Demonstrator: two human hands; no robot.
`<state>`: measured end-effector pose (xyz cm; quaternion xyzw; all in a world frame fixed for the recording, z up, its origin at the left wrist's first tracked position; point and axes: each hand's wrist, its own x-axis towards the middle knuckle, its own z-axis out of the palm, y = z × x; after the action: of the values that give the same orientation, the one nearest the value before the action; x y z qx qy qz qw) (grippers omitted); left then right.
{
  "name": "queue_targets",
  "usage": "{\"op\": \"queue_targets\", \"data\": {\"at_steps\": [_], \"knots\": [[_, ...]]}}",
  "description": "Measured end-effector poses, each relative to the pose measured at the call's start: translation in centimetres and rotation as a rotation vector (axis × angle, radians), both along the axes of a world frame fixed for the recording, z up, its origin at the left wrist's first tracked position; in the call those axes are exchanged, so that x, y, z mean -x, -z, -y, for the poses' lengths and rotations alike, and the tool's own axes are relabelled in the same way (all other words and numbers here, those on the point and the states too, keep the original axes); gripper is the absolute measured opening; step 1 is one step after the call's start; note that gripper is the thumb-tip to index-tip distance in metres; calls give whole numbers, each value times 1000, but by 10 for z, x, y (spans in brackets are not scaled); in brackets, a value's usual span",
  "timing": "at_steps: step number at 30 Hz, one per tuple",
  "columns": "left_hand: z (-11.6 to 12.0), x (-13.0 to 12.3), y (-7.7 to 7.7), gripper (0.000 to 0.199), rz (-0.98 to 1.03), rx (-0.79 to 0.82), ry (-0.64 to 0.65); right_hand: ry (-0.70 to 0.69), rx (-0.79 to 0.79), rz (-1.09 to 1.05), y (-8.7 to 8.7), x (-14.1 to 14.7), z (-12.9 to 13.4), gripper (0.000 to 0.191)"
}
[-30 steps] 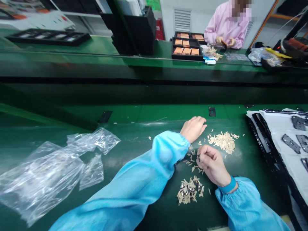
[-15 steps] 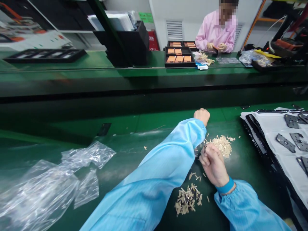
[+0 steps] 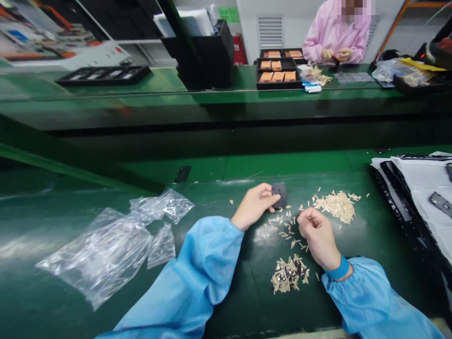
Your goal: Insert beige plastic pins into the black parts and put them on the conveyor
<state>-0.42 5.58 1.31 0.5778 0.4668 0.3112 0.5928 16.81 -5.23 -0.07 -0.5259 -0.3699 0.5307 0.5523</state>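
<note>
My left hand (image 3: 257,203) grips a small black plate (image 3: 279,194) by its left side, thumb on top, just above the green bench. To its right, my right hand (image 3: 317,231) is closed with the fingertips pinched together; what they hold, if anything, is too small to name. Behind that hand lies a pile of pale small strips (image 3: 337,206). Loose strips (image 3: 287,226) are scattered between the hands. Nearer to me is a second pile of strips (image 3: 289,275), mixed with dark bits.
Clear plastic bags (image 3: 106,249) lie at the left. At the right, a white-lined stack (image 3: 416,188) bears a dark part (image 3: 440,203). Another dark piece (image 3: 182,174) is farther back. Across the raised ledge, a person in pink (image 3: 339,33) works beside trays of orange blocks (image 3: 278,85).
My left hand has come back from the far right, and the black plate now shows in it. The view has shifted, moving the scene rightward and slightly up. My right hand stays pinched.
</note>
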Motion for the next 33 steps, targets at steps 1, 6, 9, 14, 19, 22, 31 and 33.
{"op": "queue_targets", "data": {"at_steps": [1,6,9,14,19,22,31,33], "knots": [[16,6,5,41,69,83,-38,-4,9,47,0,1,1,11],[56,13,16,47,116,205,-80,-47,40,211,-3,5,4,11],[59,12,17,45,91,191,-79,-100,54,283,-4,7,4,14],[63,10,15,41,67,161,-76,-154,78,369,-9,10,7,12],[65,10,14,39,55,96,-87,-167,112,416,-11,11,8,8],[65,10,15,36,51,74,-93,-170,127,436,-11,10,9,6],[65,10,13,33,31,56,-92,-171,123,460,-13,10,9,5],[65,10,13,33,26,57,-92,-173,126,462,-13,11,9,6]]}}
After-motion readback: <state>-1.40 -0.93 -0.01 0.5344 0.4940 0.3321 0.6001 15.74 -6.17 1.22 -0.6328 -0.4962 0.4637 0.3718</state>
